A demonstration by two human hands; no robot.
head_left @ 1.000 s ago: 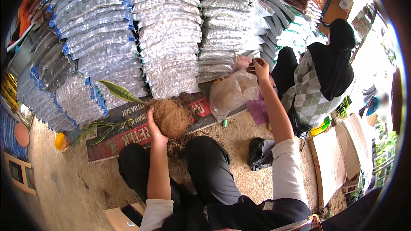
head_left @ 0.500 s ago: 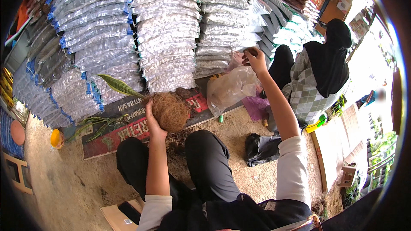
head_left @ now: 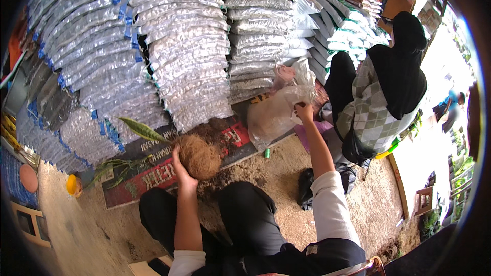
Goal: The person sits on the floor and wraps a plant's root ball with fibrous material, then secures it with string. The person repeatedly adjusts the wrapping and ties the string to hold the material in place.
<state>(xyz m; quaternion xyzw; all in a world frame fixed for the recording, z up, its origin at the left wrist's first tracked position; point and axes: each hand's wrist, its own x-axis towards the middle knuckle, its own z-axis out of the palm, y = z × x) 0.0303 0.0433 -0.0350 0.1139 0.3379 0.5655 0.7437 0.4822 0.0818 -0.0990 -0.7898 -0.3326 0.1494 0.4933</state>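
My left hand (head_left: 184,169) is wrapped round the near left side of a ball of brown coconut fibre (head_left: 203,157), held above a dark printed board. A long green plant leaf with pale edges (head_left: 141,129) points out to the left from beside the ball. My right hand (head_left: 305,112) is stretched forward, its fingers curled together in front of a clear plastic bag (head_left: 263,121); whatever they pinch is too small to make out. A small green spool (head_left: 267,153) stands by the board's edge, between my hands.
Tall stacks of filled silvery bags (head_left: 186,46) line the far side. Loose leaves (head_left: 120,171) and dark crumbs lie on the board (head_left: 123,191). A yellow pot (head_left: 74,186) is at left. On the right a person in a checked top (head_left: 378,94) sits near a black plastic bag (head_left: 305,189).
My right hand has come down from above the clear bag to its right side, fingers still closed. The left hand keeps hold of the fibre ball. The view has shifted slightly.
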